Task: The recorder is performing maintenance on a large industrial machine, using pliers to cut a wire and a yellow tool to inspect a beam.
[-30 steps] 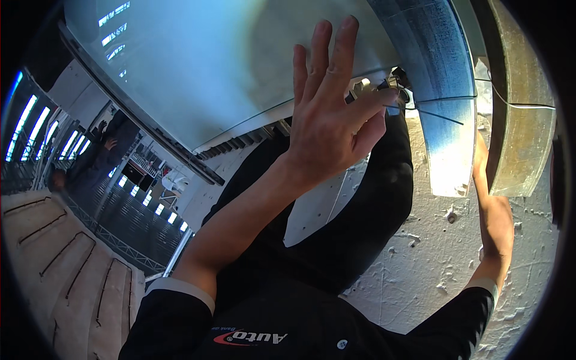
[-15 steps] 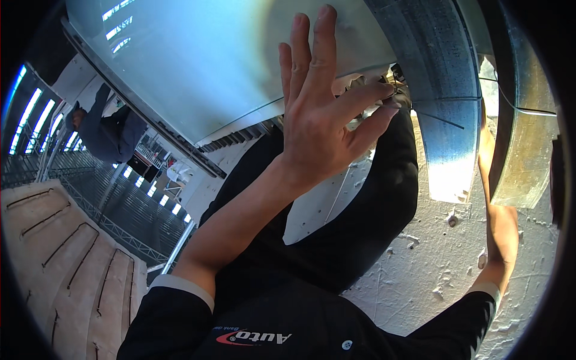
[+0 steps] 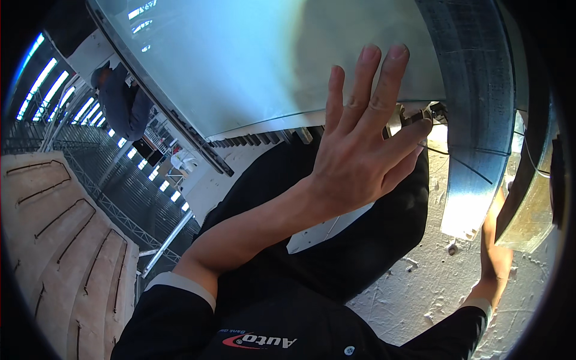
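Note:
My left hand reaches up beside the lower edge of a large pale glossy panel. Its thumb and index finger are pinched together at a thin dark wire; the other fingers stretch upward. That wire runs to a curved grey metal channel and passes around it, one loose end sticking out across its face. Small metal brackets sit just behind the pinching fingers. My right forearm goes up behind the channel and a second metal strip, which hide most of my right hand and its fingers.
My dark-clothed leg is bent under the panel, above a rough whitish floor. At left stands a pale board with bent dark rods. Another person in dark clothes is further back, near a white structure.
My view has shifted, so the panel and channel sit further right and lower. My left hand still pinches near the brackets, its thumb now more hidden behind the index finger.

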Motion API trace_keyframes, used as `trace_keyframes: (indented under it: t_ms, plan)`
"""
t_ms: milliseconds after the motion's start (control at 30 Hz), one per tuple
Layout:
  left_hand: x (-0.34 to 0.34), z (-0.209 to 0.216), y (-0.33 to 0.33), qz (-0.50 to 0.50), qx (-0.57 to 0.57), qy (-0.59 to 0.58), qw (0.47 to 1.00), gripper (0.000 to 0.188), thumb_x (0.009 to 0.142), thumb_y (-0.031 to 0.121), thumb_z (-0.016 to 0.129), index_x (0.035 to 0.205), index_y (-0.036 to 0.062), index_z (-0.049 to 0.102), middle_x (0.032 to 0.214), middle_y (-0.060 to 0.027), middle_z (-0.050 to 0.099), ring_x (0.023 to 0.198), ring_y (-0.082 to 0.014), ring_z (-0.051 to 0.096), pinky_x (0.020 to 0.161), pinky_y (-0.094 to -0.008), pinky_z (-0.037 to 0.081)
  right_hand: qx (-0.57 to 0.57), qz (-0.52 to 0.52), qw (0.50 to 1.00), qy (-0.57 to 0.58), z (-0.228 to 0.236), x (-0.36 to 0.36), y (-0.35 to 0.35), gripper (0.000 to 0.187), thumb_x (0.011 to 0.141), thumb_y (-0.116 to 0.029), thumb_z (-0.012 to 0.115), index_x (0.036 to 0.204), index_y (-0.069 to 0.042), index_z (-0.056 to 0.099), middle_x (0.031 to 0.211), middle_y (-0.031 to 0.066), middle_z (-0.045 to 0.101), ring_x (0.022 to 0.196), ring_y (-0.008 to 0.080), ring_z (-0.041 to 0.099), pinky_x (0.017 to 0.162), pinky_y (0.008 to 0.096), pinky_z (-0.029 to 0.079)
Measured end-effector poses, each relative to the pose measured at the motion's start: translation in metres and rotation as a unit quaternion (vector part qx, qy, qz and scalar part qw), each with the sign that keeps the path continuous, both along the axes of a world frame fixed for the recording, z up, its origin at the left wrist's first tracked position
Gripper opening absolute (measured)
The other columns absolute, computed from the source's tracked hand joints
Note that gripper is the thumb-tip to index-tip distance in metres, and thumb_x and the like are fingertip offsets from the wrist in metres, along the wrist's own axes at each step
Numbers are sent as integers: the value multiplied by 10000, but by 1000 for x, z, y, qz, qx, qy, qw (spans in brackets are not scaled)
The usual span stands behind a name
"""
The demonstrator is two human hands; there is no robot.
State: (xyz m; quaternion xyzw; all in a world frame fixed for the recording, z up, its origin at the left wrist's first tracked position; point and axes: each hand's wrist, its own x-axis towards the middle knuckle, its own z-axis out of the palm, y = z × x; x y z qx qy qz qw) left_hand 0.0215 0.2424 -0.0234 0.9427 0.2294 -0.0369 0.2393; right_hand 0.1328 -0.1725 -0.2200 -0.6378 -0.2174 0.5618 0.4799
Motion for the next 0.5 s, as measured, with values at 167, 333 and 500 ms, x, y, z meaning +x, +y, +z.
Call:
trace_keyframes:
  t_ms: [167,333,500]
  plan:
    - [1,-6,1,6,-15,-25,1000,90,845,234,733,824,155,695,1614,-213,230,1502,-426,169,1181,-618,119,-29,-2,999,20,17,12,-37,295,923,-146,646,1184,-10,639,1013,135,691,837,208,633,733,324,515]
    - [1,-21,0,27,-21,-87,996,149,816,230,764,737,148,667,1607,-186,271,1492,-418,214,1178,-620,137,-42,-4,998,39,34,7,-36,284,923,-134,646,1179,-10,640,999,130,693,814,199,635,716,319,517]
    - [0,-26,5,19,-6,-119,993,177,801,232,778,703,148,656,1601,-164,299,1484,-413,243,1174,-625,146,-56,-6,997,56,45,11,-21,274,923,-121,646,1174,-11,641,985,126,695,791,191,637,699,313,519]
